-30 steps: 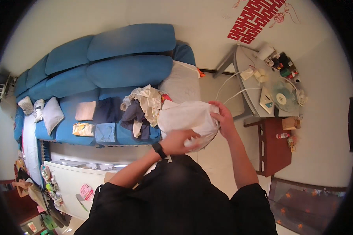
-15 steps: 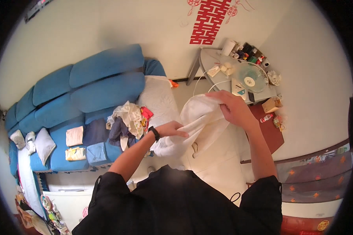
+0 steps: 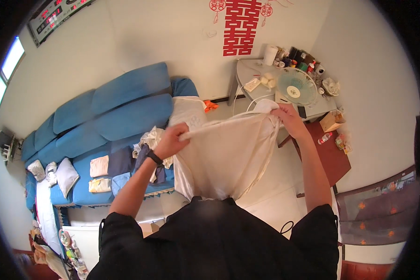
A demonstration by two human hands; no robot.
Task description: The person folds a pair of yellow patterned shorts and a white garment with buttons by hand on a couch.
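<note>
Here each hand, left hand (image 3: pixel 171 139) and right hand (image 3: pixel 287 117), grips the white garment (image 3: pixel 224 156), hiding the fingertips.

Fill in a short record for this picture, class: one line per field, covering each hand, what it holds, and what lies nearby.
Left hand: left hand grips one top corner of the white cloth
Right hand: right hand grips the other top corner
Cloth state: held up and spread between both hands, hanging down in front of the person
Left side: blue sofa with a heap of clothes and folded pieces
Right side: grey table with a small fan
</note>
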